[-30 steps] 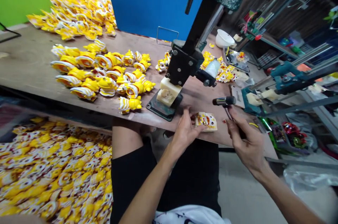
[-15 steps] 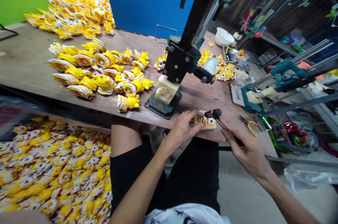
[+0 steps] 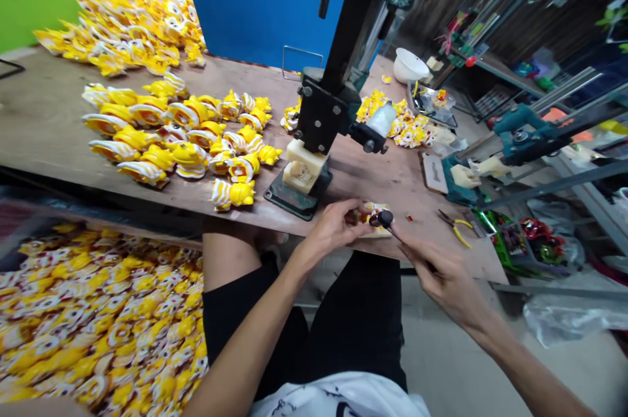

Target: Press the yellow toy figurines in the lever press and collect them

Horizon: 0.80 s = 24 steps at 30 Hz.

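Note:
Near the table's front edge lies a small cream block (image 3: 383, 232) with a yellow and white toy part (image 3: 375, 209) set in it. My left hand (image 3: 338, 227) grips the block's left end, thumb and fingers curled round it; something reddish shows between them, too small to name. My right hand (image 3: 436, 266) is closed round the handle of a small hammer (image 3: 384, 218). The black hammer head is over the toy part and hides some of it; whether they touch I cannot tell. A tiny red piece (image 3: 409, 218) lies on the table to the right of the block.
A green press (image 3: 324, 116) with a cream mould (image 3: 301, 175) stands just beyond my left hand. Several yellow toy pieces (image 3: 186, 152) lie left of it, and a large heap (image 3: 108, 312) is below the table. Yellow-handled pliers (image 3: 458, 230) lie on the right.
The hammer head has moved left and slightly down over the toy part, with my right hand following. A tiny red piece now shows on the table. The whole view has shifted slightly.

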Tool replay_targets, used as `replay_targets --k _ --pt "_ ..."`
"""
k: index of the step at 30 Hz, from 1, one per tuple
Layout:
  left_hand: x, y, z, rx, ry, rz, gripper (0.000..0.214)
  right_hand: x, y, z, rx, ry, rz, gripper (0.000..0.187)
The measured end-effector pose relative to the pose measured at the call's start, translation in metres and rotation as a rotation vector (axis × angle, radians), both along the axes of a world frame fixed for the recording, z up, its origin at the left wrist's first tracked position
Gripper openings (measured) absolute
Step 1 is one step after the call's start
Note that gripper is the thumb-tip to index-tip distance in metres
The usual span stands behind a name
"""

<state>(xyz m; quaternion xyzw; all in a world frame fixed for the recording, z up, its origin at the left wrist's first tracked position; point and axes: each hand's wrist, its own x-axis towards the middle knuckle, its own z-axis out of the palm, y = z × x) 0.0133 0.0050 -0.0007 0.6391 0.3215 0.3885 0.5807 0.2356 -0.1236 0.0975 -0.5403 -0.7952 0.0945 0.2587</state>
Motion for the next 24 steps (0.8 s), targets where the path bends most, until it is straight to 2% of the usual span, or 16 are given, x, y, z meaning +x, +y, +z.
replay_targets --k 3,4,6,7,10,14,17,18,21,24 --pt "0.0 0.0 0.001 -0.037 0.003 0.01 0.035 0.003 0.008 -0.003 0.133 0.07 -0.163 0.053" --pt "-0.001 -0.001 0.001 -0.04 -0.001 0.011 0.037 0.004 0.011 -0.004 0.144 0.074 -0.155 0.051" --pt "-0.002 -0.001 0.001 -0.044 -0.004 0.008 0.041 0.006 0.016 -0.008 0.058 0.05 -0.088 0.047" --pt "-0.003 -0.001 0.0 -0.048 0.0 0.01 0.043 0.007 0.018 -0.01 0.04 0.058 -0.1 0.046" --pt "-0.004 0.0 0.0 -0.054 0.013 0.002 0.045 0.006 0.019 -0.017 0.14 0.15 -0.219 0.047" --pt "-0.003 0.002 0.002 -0.047 -0.047 0.046 0.061 0.002 0.018 -0.017 0.043 0.151 -0.097 0.049" --pt "-0.001 0.003 0.006 -0.067 -0.072 0.052 0.067 0.002 0.02 -0.012 0.15 0.2 -0.186 0.052" --pt "-0.001 0.003 0.007 -0.082 -0.075 0.047 0.066 0.002 0.021 -0.011 0.137 0.204 -0.176 0.052" --pt "0.0 0.003 0.007 -0.124 -0.075 0.042 0.07 0.002 0.025 -0.01 -0.059 0.148 -0.059 0.053" --pt "0.0 0.002 0.005 -0.127 -0.062 0.056 0.074 -0.001 0.027 -0.012 0.024 0.179 -0.138 0.052"
